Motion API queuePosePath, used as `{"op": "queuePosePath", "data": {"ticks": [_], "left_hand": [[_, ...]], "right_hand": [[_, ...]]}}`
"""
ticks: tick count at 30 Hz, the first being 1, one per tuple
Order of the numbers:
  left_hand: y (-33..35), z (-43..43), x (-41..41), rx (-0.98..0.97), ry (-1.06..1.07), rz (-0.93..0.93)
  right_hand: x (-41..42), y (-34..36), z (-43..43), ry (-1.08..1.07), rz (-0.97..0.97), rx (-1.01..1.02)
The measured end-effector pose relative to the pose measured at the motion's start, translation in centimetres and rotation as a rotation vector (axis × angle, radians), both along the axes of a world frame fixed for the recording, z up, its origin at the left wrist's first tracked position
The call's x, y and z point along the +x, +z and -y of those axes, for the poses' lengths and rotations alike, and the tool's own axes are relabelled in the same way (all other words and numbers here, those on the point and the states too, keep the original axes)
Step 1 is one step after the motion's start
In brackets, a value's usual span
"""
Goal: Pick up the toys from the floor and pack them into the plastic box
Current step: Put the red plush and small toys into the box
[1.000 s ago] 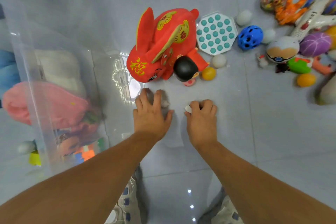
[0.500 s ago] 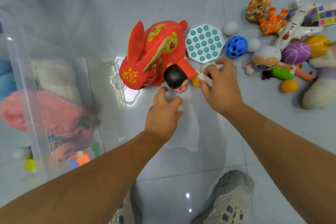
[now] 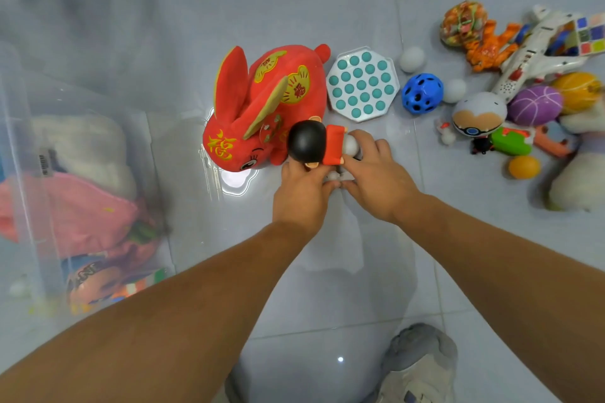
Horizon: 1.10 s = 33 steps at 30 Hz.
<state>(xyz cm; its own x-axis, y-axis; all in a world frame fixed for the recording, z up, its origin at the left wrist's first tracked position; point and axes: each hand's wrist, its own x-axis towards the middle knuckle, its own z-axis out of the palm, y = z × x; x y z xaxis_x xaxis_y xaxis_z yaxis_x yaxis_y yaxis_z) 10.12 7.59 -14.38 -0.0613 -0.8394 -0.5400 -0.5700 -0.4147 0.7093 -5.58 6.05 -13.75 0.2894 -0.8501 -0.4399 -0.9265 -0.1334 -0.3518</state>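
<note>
The clear plastic box (image 3: 23, 154) stands at the left with a pink plush (image 3: 75, 206), a white plush and colourful toys inside. A red rabbit plush (image 3: 268, 98) lies on the floor at centre. Against it sits a doll with a black head (image 3: 306, 140) and a red body. My left hand (image 3: 302, 196) is just below the doll's head, fingers curled on small white pieces (image 3: 332, 176). My right hand (image 3: 376, 173) touches the left one and wraps a white ball (image 3: 351, 144) beside the doll's red body.
An octagonal pop toy (image 3: 361, 85), a blue holed ball (image 3: 422, 93), two white balls (image 3: 412, 59), an orange ball (image 3: 523, 167), a purple ball (image 3: 535, 105), an egg-shaped figure (image 3: 479, 113) and a white toy plane (image 3: 540, 56) crowd the right. My shoe (image 3: 415, 363) is at the bottom.
My right hand reached out past the doll, closed on the white ball and drew back to meet my left hand. My left hand slid forward up to the doll's head.
</note>
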Motion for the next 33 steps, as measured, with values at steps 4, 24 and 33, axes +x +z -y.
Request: {"op": "queuePosePath", "data": {"ticks": [4,24,33], "left_hand": [[0.1,0.1,-0.2,-0.079,-0.285,0.239],[8.1,-4.3,6.2,0.093,-0.43,0.45],[26.7,-3.7,16.1,-0.184,-0.321,0.476]], "right_hand": [[-0.2,-0.1,-0.2,0.052,-0.021,-0.038],[0.9,7.2,-5.2,-0.21,0.057,-0.087],[15.0,24.6,-3.8,-0.196,0.377,-0.097]]}}
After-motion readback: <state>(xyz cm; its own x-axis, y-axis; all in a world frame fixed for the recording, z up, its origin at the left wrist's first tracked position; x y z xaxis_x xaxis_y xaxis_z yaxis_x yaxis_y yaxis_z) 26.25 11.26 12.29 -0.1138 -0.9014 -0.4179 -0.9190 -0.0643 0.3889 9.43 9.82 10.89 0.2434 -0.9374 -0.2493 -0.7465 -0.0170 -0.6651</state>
